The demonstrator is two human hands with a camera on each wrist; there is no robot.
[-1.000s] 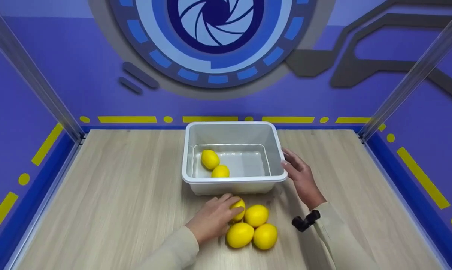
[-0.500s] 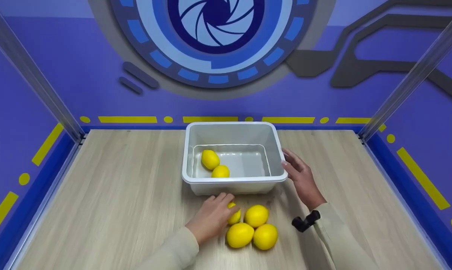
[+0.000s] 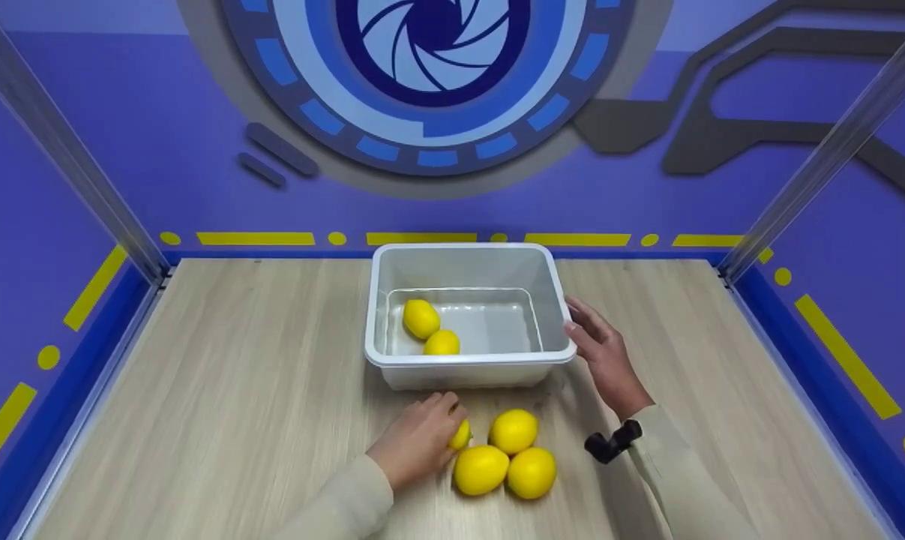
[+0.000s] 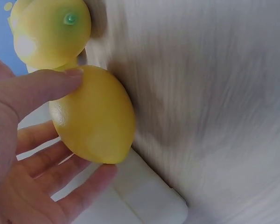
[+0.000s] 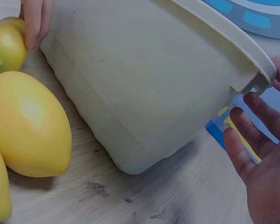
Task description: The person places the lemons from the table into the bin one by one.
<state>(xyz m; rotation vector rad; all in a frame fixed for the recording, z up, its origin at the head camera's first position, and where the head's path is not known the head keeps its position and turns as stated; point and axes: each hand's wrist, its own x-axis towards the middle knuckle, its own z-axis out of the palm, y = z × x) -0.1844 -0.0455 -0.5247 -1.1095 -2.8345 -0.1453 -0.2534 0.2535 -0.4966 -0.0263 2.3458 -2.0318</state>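
My left hand (image 3: pixel 420 439) is in front of the white plastic bin (image 3: pixel 463 375) and holds a yellow lemon (image 4: pixel 95 116). In the left wrist view its thumb lies on one side of the fruit and its fingers reach round the other. My right hand (image 3: pixel 608 360) grips the bin's right rim; in the right wrist view the thumb is at the rim and the fingers (image 5: pixel 252 133) are under it. Two lemons (image 3: pixel 421 319) lie inside the bin at its left. Three more lemons (image 3: pixel 513 431) sit close together just right of my left hand.
The bin stands on a light wood table (image 3: pixel 257 390), near the purple back wall (image 3: pixel 122 150). Side panels with metal posts (image 3: pixel 812 165) bound the table left and right. A black strap piece (image 3: pixel 612 442) is on my right wrist.
My left hand has drawn the lemon slightly left, away from the other three, and its fingers have closed further over it. The right hand and the bin have stayed put.
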